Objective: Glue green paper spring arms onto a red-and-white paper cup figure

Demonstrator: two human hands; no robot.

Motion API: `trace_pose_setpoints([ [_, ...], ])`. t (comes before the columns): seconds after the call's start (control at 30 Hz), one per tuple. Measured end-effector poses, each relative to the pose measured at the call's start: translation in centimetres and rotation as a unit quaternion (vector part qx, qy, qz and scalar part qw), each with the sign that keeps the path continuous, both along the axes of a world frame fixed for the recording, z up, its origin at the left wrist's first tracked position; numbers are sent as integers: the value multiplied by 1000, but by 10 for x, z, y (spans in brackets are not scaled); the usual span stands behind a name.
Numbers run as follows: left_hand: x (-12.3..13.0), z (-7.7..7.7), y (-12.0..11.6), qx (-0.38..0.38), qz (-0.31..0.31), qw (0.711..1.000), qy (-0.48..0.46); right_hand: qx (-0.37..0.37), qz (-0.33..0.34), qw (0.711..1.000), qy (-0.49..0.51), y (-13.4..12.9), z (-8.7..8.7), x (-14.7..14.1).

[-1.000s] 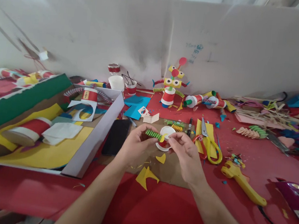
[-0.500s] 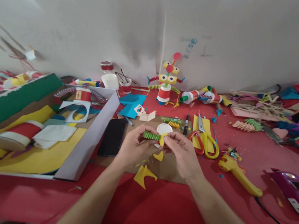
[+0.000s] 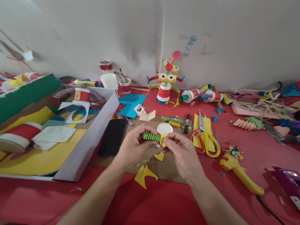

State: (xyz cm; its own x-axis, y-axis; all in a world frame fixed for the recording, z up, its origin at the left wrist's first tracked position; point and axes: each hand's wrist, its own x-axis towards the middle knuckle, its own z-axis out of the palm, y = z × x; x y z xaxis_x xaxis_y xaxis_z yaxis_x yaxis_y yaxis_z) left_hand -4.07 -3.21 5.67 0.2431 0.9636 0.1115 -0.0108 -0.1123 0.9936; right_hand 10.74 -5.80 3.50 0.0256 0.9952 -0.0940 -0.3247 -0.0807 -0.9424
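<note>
Clearly, both hands work close together above a brown board on the red bench (image 3: 171, 209). The left hand (image 3: 135, 145) pinches a green folded-paper spring (image 3: 151, 137), while the right hand (image 3: 184, 153) grips a small yellow paper piece (image 3: 164, 139) at the spring's right end, the two touching. A white disc (image 3: 164, 129) lies just beyond them; yellow scraps (image 3: 144, 177) lie nearer the body. Yellow-handled scissors (image 3: 208, 139) rest to the right, a black phone (image 3: 112, 137) to the left.

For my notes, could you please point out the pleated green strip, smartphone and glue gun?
Pleated green strip (image 3: 152, 137): head view, its folds.
Smartphone (image 3: 112, 137): head view, its screen.
Glue gun (image 3: 247, 179): head view, its handle.
</note>
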Motion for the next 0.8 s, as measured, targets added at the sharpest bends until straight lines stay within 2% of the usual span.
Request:
trace_pose_setpoints([
  [0.3,1,-4,1,4,2,1000,-6,4,-11,1000,1,1,-3,0],
  [0.5,1,-4,1,-20,4,1000,-15,2,-4,1000,14,0,1,0],
  [0.6,1,-5,1,-11,5,1000,-13,2,-1,1000,28,0,1,0],
  [0.8,2,-7,1,17,1,1000,4,0,-23,1000,-9,1,-4,1],
])
